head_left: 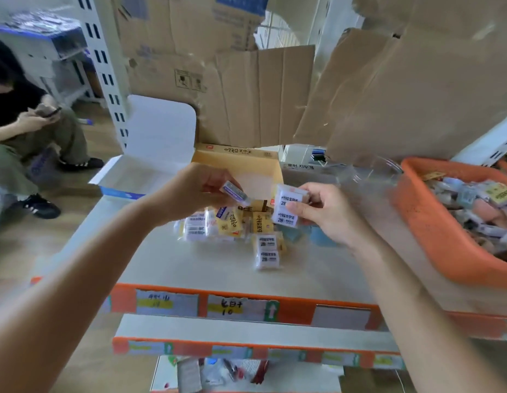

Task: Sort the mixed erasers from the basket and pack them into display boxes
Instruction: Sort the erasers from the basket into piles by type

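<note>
Erasers lie heaped just in front of the yellow display box, and more fill the orange basket to the box's right. Before the box, the left hand pinches one wrapped eraser. The right hand, held apart from it, grips a white 2B pack.

Pretty cluttered stockroom tbh. Flattened cardboard boxes are propped up along the far side, with bright white light coming through a gap between them. A white slotted metal shelving upright stands far left. Wood-look floor. Over on the left a person in a black top and olive trousers sits holding a phone. The near worktable is pale beige with an orange, label-covered front edge.
</note>
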The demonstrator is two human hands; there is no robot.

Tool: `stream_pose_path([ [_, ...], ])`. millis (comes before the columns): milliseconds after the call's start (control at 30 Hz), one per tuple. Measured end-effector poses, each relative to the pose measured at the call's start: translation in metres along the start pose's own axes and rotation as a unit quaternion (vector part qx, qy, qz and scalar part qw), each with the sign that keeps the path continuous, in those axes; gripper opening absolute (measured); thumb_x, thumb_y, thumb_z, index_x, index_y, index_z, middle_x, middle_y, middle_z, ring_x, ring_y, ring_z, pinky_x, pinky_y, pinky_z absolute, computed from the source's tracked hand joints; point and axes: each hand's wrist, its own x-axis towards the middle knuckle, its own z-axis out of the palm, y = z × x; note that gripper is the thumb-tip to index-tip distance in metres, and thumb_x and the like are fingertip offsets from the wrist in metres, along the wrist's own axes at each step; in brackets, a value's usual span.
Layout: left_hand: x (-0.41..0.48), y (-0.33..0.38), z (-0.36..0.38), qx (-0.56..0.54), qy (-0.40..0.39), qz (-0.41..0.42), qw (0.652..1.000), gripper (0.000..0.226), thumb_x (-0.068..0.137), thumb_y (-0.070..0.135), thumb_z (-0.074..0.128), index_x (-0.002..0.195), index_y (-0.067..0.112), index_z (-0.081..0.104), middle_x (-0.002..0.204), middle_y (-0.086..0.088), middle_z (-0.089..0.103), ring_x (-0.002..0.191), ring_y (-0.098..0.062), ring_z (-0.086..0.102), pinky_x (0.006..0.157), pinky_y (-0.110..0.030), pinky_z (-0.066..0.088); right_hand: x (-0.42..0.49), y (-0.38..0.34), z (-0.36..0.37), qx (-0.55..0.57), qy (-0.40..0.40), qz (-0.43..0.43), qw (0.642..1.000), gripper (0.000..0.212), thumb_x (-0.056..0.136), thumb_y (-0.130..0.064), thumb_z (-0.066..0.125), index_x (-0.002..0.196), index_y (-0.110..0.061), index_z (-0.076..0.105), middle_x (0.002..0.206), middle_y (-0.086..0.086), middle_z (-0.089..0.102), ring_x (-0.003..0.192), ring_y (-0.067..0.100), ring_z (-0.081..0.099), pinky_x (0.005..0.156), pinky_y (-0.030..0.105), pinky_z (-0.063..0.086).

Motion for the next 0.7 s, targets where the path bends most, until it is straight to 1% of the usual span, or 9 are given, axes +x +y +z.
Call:
stream_pose_path([
  [100,-0.013,-0.005,-0.006,0.019,0.015,-0.015,1.0,0.024,0.08,-0.004,0.064,0.086,0.018,0.066,0.076,0.012,0.071,0.071,-0.003,0.066,0.069,-0.014,0.051,0.002,-0.001,0.011,-0.01,-0.015,-0.001,1.0,0.011,0.084,-0.007,0.065,0.081,-0.017,0.061,0.076,0.003,0.067,0.067,0.012,0.064,0.059,0.021,0.053],
  [233,-0.027,-0.016,-0.019,0.054,0.055,-0.035,0.996,0.03,0.079,-0.002,0.067,0.081,0.028,0.07,0.083,0.004,0.073,0.072,-0.007,0.068,0.072,-0.018,0.051,0.005,-0.004,0.026,0.022,-0.033,0.01,0.999,0.013,0.084,-0.006,0.065,0.086,-0.016,0.058,0.077,-0.002,0.067,0.062,0.001,0.065,0.054,0.017,0.051],
  [300,-0.031,-0.019,-0.026,0.072,0.068,-0.04,0.994,0.032,0.079,-0.002,0.067,0.08,0.029,0.069,0.083,0.013,0.072,0.073,-0.002,0.067,0.073,-0.018,0.052,0.005,-0.003,0.033,0.02,-0.029,0.014,0.999,0.015,0.084,-0.008,0.066,0.088,-0.019,0.056,0.076,-0.006,0.069,0.064,0.003,0.066,0.056,0.02,0.053],
  [367,-0.034,-0.021,-0.034,0.076,0.078,-0.038,0.993,0.031,0.078,-0.005,0.067,0.081,0.026,0.065,0.078,0.024,0.069,0.072,0.003,0.066,0.068,-0.01,0.05,0.005,-0.003,0.039,0.02,-0.025,0.019,0.999,0.017,0.083,-0.009,0.067,0.088,-0.02,0.055,0.075,-0.006,0.07,0.065,0.005,0.067,0.055,0.021,0.052],
  [433,-0.038,-0.024,-0.043,0.087,0.082,-0.033,0.992,0.03,0.077,-0.007,0.067,0.08,0.023,0.064,0.071,0.027,0.067,0.068,0.006,0.064,0.063,-0.005,0.045,0.005,-0.006,0.045,0.019,-0.018,0.022,0.999,0.019,0.082,-0.01,0.068,0.088,-0.02,0.053,0.075,-0.004,0.07,0.066,0.007,0.067,0.053,0.021,0.05],
  [500,-0.044,-0.03,-0.055,0.119,0.077,-0.015,0.99,0.032,0.075,-0.006,0.069,0.077,0.025,0.065,0.069,0.022,0.068,0.067,0.005,0.063,0.061,-0.005,0.044,0.006,-0.009,0.053,0.02,-0.006,0.019,1.0,0.018,0.081,-0.011,0.068,0.088,-0.02,0.054,0.076,-0.001,0.072,0.068,0.011,0.068,0.055,0.024,0.052],
  [567,-0.049,-0.037,-0.07,0.166,0.068,-0.01,0.984,0.031,0.074,-0.002,0.072,0.077,0.028,0.066,0.075,0.014,0.07,0.071,0.001,0.063,0.061,-0.005,0.044,0.007,-0.014,0.064,0.02,0.011,0.015,1.0,0.017,0.082,-0.011,0.068,0.088,-0.019,0.055,0.082,0.007,0.072,0.072,0.018,0.068,0.061,0.031,0.055],
  [633,-0.054,-0.046,-0.084,0.195,0.065,-0.016,0.979,0.025,0.074,-0.001,0.072,0.081,0.023,0.068,0.077,0.011,0.068,0.073,0.002,0.061,0.059,-0.004,0.042,0.009,-0.02,0.078,0.02,0.025,0.018,0.999,0.015,0.082,-0.01,0.068,0.088,-0.018,0.056,0.086,0.014,0.071,0.071,0.02,0.068,0.062,0.036,0.055],
  [700,-0.059,-0.054,-0.095,0.215,0.054,-0.025,0.975,0.023,0.075,0.001,0.071,0.082,0.022,0.068,0.076,0.013,0.064,0.069,0.0,0.062,0.058,-0.003,0.041,0.01,-0.024,0.093,0.029,0.039,0.022,0.999,0.014,0.083,-0.009,0.067,0.089,-0.018,0.058,0.08,0.008,0.071,0.064,0.013,0.066,0.054,0.03,0.054],
])
